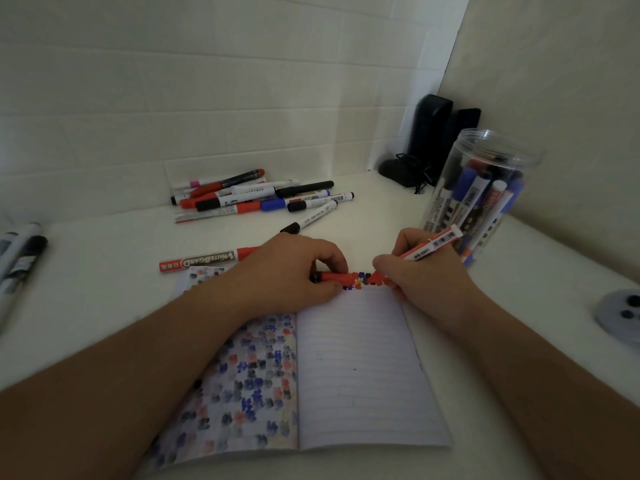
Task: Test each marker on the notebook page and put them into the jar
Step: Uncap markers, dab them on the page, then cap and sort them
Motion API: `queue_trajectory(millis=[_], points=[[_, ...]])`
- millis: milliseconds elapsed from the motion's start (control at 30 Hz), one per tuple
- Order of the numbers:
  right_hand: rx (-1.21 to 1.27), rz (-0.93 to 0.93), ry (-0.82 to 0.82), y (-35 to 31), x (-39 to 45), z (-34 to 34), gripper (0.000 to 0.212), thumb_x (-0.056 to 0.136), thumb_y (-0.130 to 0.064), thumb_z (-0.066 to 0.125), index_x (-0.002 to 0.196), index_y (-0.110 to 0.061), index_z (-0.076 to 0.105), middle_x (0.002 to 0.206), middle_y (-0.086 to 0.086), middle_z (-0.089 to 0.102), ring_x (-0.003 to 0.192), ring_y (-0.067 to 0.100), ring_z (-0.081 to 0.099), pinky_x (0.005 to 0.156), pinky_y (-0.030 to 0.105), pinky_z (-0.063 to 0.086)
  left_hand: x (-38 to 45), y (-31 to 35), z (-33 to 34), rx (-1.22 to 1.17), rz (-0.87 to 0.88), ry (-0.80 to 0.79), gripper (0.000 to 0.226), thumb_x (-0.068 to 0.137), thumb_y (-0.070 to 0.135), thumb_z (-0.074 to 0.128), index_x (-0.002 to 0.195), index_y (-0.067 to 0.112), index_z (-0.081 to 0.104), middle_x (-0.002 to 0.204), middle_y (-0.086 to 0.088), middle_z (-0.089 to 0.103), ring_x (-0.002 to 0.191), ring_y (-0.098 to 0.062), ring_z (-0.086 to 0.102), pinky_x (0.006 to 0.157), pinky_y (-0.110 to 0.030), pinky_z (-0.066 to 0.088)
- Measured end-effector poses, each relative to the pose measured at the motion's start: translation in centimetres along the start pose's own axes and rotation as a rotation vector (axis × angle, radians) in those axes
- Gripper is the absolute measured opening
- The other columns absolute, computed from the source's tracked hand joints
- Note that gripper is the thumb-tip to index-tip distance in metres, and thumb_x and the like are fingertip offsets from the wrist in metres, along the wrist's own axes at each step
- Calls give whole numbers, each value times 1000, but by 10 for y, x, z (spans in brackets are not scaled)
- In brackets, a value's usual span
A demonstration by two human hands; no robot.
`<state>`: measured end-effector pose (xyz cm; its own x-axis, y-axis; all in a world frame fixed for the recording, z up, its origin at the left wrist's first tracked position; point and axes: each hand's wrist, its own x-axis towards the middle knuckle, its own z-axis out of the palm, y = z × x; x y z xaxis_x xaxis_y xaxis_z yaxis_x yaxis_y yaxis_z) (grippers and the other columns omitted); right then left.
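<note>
Both forearms enter from the bottom edge, cut off by the frame, and cross the open notebook (360, 375). Its left page is covered with faded blue, red and black blotches; the lined right page is bare below the hands. The left hand (294, 271) pinches a red cap (332, 276) between thumb and curled fingers, low against the page's top edge. Just right of that pinch runs a short row of red and blue marks (363, 280). The right hand (419, 271) is curled round a red marker (434, 244), whose labelled barrel slants up and right out of the fist; its tip is hidden under the fingers, so contact with the paper cannot be made out. Behind the left hand lies a red whiteboard marker (204, 260), its right end hidden by the knuckles. Just beyond the right hand stands the clear jar (485, 192), upright and open, with several markers in it. Farther back, beyond the left hand, lies a loose pile of markers (256, 197). More pens (19, 258) at the far left are blurred and cut off. Dark objects (429, 143) stand in the corner, too dim to identify.
</note>
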<state>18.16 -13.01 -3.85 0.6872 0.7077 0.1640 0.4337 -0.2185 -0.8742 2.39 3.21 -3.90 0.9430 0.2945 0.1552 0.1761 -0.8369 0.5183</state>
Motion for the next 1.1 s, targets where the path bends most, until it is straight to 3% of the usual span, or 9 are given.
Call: queue_trajectory(millis=[233,467,700,967,1100], points=[[9,12,-13,1,0,1,29,84,-6,77,68,-7,53,60,15,65,48,21,61,49,25,48,2,-1,1,10,-8,-8,19,89,44,70,108,45,68,95,28,67,86,9,60,72,-10,43],[-50,18,-22,-1,0,4,26,82,-8,77,70,-6,55,61,15,66,47,20,62,48,23,48,1,-1,1,16,3,1,19,89,44,70,108,45,68,92,31,65,87,12,59,67,-6,39],[-93,21,15,-1,0,4,26,80,-6,73,69,-8,50,68,25,63,47,21,59,45,22,46,1,0,1,10,-2,0,18,89,44,70,107,45,68,94,28,67,87,12,59,69,-9,41],[-44,27,-16,-2,-2,4,24,81,-6,75,70,-4,55,59,15,65,45,18,60,46,22,47,0,1,0,12,1,2,18,90,42,70,108,43,69,83,34,60,85,15,57,65,-6,39],[-95,20,-3,-3,-1,5,24,80,-7,75,70,-6,53,64,21,64,45,17,59,45,20,46,1,1,1,13,6,-1,18,90,41,70,109,43,69,87,32,63,87,15,57,66,-6,39]])
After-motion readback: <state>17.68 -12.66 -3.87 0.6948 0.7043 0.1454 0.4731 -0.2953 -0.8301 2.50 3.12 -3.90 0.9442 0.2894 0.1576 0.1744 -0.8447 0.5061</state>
